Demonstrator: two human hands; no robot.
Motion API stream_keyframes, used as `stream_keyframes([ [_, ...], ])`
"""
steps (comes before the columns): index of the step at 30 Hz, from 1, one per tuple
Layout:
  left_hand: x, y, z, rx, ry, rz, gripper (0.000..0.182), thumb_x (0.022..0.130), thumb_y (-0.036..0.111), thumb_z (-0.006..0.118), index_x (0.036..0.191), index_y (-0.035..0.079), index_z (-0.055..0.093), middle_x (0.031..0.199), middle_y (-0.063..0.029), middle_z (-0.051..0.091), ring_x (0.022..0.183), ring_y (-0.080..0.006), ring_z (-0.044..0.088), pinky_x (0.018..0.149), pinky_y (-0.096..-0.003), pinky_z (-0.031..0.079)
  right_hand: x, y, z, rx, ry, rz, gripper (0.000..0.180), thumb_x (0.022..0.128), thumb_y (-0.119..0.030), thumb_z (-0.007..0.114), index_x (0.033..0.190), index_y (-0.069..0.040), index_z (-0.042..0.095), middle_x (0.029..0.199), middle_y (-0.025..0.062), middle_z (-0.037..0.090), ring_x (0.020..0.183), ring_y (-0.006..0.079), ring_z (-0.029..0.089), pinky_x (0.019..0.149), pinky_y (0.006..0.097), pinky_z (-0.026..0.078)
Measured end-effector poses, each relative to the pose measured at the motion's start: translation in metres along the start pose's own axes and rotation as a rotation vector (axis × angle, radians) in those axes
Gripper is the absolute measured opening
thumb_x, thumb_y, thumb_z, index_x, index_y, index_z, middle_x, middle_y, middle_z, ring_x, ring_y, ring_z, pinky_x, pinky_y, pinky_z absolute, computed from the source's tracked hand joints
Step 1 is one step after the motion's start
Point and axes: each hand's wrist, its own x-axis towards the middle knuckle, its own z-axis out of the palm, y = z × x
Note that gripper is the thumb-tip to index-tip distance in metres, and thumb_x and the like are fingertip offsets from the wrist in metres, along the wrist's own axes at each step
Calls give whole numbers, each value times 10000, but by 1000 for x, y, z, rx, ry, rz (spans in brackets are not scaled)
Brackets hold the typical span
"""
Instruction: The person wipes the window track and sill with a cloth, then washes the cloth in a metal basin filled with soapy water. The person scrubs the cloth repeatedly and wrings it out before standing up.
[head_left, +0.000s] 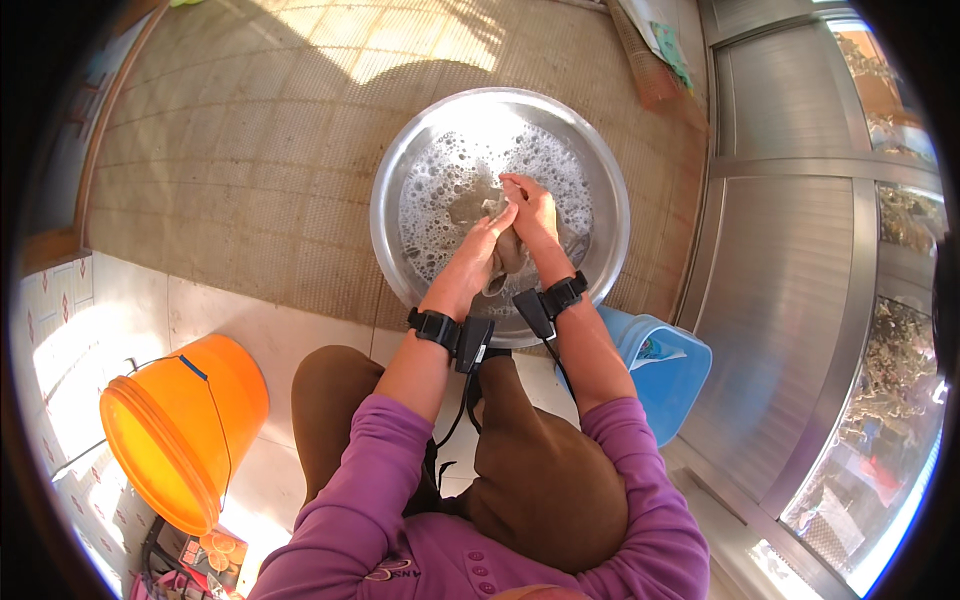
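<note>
A round metal basin (388, 196) holds cloudy water topped with soap suds (551, 154). Over its middle my left hand (478, 246) and my right hand (534, 210) are pressed together, the fingers of both meeting. Between and below them is a wet greyish-brown cloth (510, 253), gripped by both hands and partly hidden by them. Part of the cloth hangs toward the near side of the basin. Each wrist wears a black strap with a small black device, with cables running back toward my body.
The basin stands on a woven mat (247, 180) over floor tiles (300, 315). An orange bucket (187, 427) is at the left. A blue bin (675, 382) stands close to the basin's right, beside a metal-framed door (780, 300). A carton (217, 555) sits at lower left.
</note>
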Motion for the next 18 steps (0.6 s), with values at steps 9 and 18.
stream_keyframes([
  [9,1,21,-11,-194,103,242,205,934,246,664,930,69,560,740,-36,574,625,-146,564,553,-289,478,-60,-10,-10,336,-513,-70,780,856,-357,723,1473,-52,356,1352,120,534,1278,231,476,1094,359,326],
  [18,-12,38,1,-178,171,278,260,971,325,611,874,102,519,591,37,413,496,-104,411,504,-294,400,-61,-4,-1,359,-626,174,604,865,-308,739,1309,28,506,1189,99,603,1095,159,536,964,313,427],
])
